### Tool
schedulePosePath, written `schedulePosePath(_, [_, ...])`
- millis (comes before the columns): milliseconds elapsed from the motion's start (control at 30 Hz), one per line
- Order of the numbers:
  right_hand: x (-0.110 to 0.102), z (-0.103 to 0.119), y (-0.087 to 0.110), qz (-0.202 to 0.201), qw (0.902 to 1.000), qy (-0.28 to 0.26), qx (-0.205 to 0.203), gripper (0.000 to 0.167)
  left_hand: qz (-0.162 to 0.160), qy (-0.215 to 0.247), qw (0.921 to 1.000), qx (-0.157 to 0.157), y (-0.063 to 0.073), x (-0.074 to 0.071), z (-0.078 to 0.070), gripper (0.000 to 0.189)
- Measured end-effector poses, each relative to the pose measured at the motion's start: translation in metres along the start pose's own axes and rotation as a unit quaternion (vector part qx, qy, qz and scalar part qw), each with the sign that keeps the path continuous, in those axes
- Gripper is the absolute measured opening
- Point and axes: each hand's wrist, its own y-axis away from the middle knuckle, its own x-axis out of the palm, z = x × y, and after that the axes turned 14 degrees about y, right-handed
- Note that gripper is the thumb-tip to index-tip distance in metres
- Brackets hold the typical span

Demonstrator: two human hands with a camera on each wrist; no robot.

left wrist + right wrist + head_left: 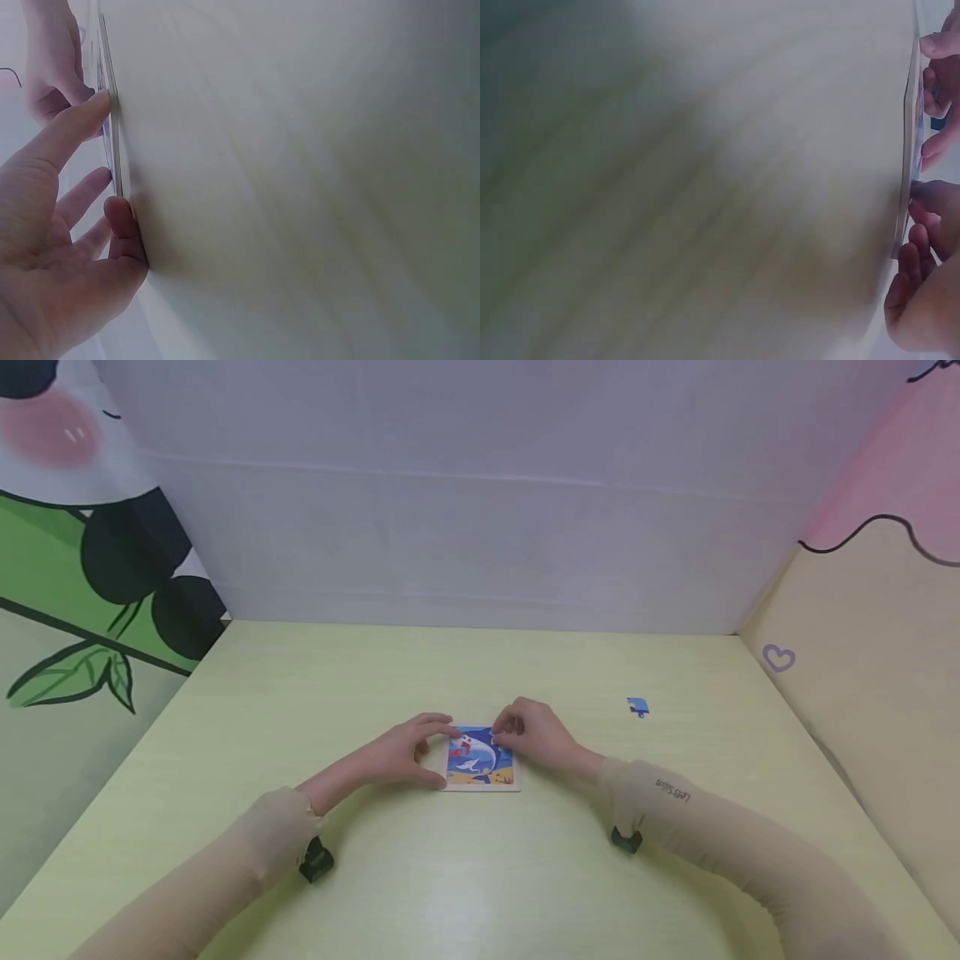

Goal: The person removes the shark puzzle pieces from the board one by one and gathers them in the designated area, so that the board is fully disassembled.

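Puzzle board [471, 758]: centre of frame, flat on the table [450, 877].
Left hand [397, 752]: thumb and fingers curled about the board's left side.
Right hand [542, 737]: fingertips bunched at its upper-right part; we cannot tell whether they pinch a piece.
Whale picture: mostly filled, we judge; upper right partly hidden.
Loose piece [638, 705]: right of centre, left to fit.

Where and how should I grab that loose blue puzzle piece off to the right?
Probably pinch two opposite edges of its main body, coming from above with your right hand, the nearer one. The loose blue puzzle piece looks thin and lies flat on the table, apart from the puzzle board, with what seems a tab jutting toward you.
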Motion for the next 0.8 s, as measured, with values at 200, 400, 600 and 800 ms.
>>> schedulePosePath(200, [-0.006,0.011,-0.002,0.025,0.9996,0.000,0.017,0.010,0.000,0.001,1.0000,-0.001,0.001,-0.001,-0.003,0.072])
schedulePosePath(400, [-0.006,0.016,-0.005,0.052,0.9982,-0.004,0.028,0.010,-0.003,0.006,1.0000,-0.005,0.002,-0.002,-0.005,0.071])
schedulePosePath(600, [0.000,0.017,-0.003,0.051,0.9981,0.024,0.027,0.010,0.002,0.006,1.0000,-0.006,0.003,-0.001,-0.006,0.071])
schedulePosePath(800, [-0.002,0.020,0.001,0.044,0.9984,0.031,0.019,0.009,0.003,0.006,1.0000,-0.007,0.003,-0.001,-0.008,0.071])
